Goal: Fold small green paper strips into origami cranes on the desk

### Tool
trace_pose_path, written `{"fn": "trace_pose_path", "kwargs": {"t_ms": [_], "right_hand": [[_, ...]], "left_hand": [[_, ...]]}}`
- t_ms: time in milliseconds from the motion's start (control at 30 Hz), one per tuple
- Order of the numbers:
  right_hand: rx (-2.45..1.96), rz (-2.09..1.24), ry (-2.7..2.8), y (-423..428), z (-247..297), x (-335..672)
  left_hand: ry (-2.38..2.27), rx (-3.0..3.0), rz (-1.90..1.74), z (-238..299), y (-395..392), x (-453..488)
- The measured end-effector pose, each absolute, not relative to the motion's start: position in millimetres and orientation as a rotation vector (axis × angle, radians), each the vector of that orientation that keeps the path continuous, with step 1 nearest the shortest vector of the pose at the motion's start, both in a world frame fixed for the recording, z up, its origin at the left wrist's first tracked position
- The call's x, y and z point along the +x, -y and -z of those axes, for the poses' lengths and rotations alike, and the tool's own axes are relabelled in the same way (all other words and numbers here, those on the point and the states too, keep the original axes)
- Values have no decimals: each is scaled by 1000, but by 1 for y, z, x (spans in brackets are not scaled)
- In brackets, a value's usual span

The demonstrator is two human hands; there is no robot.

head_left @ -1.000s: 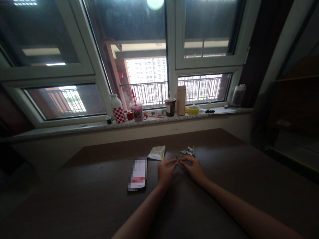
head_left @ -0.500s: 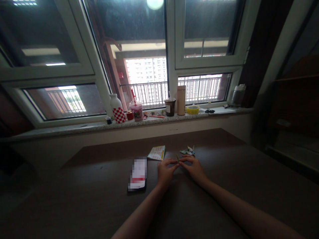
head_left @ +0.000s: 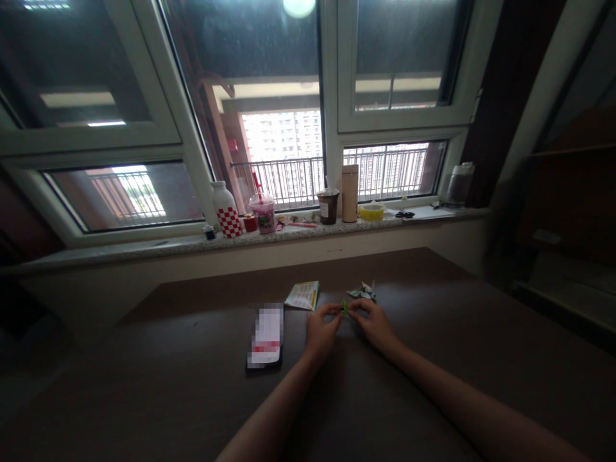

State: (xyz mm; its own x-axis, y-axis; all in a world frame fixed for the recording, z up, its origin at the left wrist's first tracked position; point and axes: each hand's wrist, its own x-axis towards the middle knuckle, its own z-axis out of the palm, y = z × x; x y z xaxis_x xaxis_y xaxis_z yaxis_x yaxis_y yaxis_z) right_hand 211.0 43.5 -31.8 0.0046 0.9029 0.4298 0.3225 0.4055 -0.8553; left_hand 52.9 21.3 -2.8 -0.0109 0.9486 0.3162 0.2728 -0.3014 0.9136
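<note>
My left hand (head_left: 319, 332) and my right hand (head_left: 374, 325) meet fingertip to fingertip over the dark table (head_left: 192, 385). Together they pinch a small green folded paper piece (head_left: 344, 308) just above the tabletop. Both hands have their fingers curled in a pinch. A finished folded paper figure (head_left: 363, 292) lies on the table just beyond my right hand. A square pack of patterned paper (head_left: 303, 296) lies just beyond my left hand.
A phone (head_left: 266, 336) lies face up to the left of my left hand. The windowsill (head_left: 144, 244) at the back carries a checkered bottle (head_left: 227, 211), a pink drink cup (head_left: 264, 213), a dark cup (head_left: 329, 206), a tall flask (head_left: 350, 193) and a yellow tape roll (head_left: 372, 211).
The green paper piece between my fingertips has turned and shows more green. Both hands stay in the same spot with only small finger movements.
</note>
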Motion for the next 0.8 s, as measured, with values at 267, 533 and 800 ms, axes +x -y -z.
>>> {"fn": "trace_pose_path", "kwargs": {"t_ms": [267, 533, 800], "right_hand": [[-1153, -641, 1545, -45, 39, 208], [-1089, -725, 1506, -47, 39, 214], [-1072, -770, 1494, -42, 31, 211]], "left_hand": [[-1271, 1613, -1351, 6, -25, 54], [-1308, 1573, -1378, 5, -22, 53], [-1318, 1600, -1419, 3, -19, 52]]}}
